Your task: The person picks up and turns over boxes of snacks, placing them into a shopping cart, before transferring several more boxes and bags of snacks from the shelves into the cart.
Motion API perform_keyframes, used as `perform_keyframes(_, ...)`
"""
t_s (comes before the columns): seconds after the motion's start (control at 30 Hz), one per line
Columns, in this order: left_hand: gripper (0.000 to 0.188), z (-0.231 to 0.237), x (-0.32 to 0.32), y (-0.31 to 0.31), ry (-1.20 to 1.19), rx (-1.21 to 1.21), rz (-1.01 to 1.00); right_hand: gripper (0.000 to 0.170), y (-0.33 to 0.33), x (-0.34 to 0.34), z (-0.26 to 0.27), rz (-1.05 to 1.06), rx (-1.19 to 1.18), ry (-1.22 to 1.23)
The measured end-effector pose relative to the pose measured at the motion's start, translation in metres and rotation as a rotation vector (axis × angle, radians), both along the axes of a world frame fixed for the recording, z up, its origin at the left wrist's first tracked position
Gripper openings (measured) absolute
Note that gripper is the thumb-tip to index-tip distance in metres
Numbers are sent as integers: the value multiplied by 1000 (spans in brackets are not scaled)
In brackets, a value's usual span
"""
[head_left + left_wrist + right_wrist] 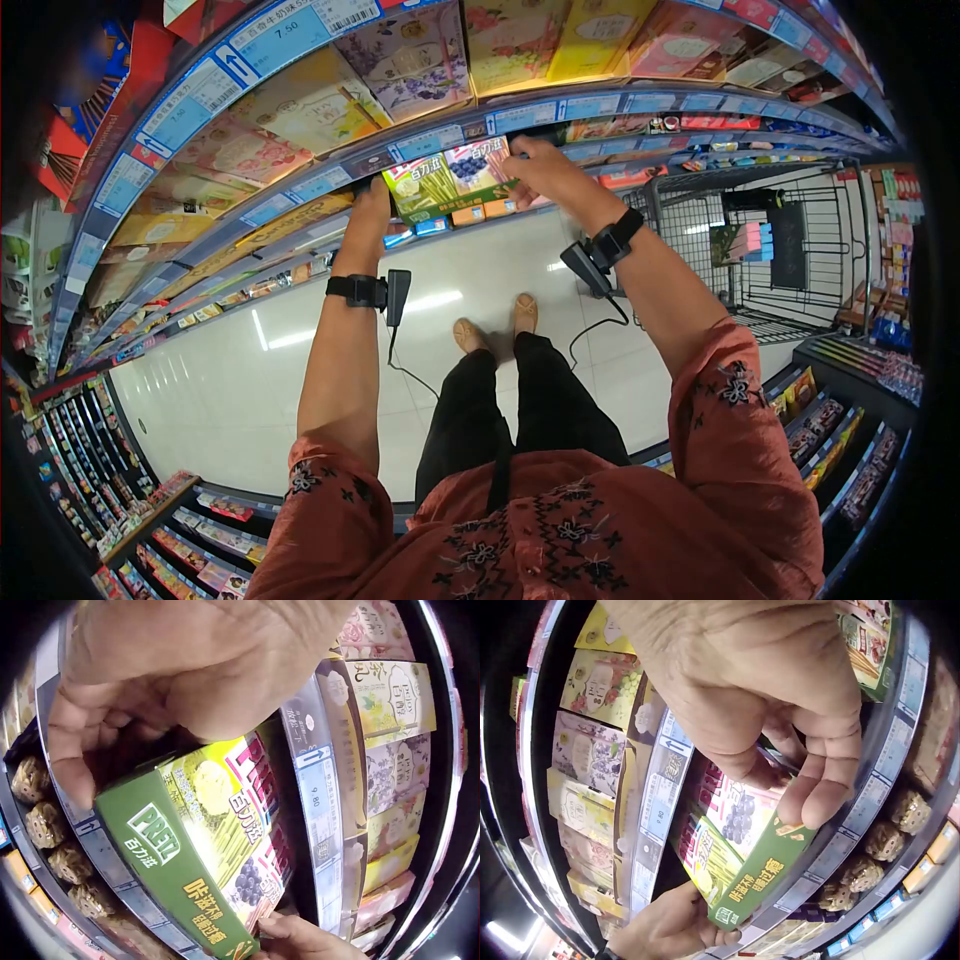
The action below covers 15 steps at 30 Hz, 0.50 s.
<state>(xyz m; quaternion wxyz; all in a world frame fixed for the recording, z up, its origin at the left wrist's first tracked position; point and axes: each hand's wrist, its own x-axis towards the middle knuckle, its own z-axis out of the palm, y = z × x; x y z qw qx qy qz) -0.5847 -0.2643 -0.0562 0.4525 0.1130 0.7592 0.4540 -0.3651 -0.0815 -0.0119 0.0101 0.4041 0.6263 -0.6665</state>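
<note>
A green-fronted box of PRETZ biscuit sticks (pixel 425 205) sits between both hands at the front of a lower shelf. Its top shows a yellow-green panel and a pink panel with dark grapes. The left hand (pixel 371 208) grips one end, fingers curled over the box's edge in the left wrist view. At the other end the right hand (pixel 757 697) holds the corner, fingertips bent over the green front. Seen in the right wrist view, the left hand's fingers (pixel 705 930) lie under the far corner. Its palm side is partly hidden by the box.
Above, a shelf holds flat Pejoy boxes (pixel 405 60) behind a price-tag strip (pixel 240 70). Wrapped round packs (pixel 877 844) line a shelf below. A wire shopping cart (pixel 800 265) stands to the right, with goods inside. Low racks (pixel 830 440) stand behind the person.
</note>
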Motion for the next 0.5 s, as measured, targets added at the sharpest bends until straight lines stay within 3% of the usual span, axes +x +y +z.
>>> perform_keyframes(0.1,50,-3,-12,2,56,28,-36,56,3,-13,-17,-70,24,58)
perform_keyframes(0.23,45,-15,-27,10,125,44,-13,52,6,-26,-20,-40,-4,40)
perform_keyframes(0.33,44,-8,-25,17,128,77,126,52,9,-37,-28,-34,-31,-15)
perform_keyframes(0.5,40,-37,-38,12,136,141,157,46,12,-50,-48,63,39,-37)
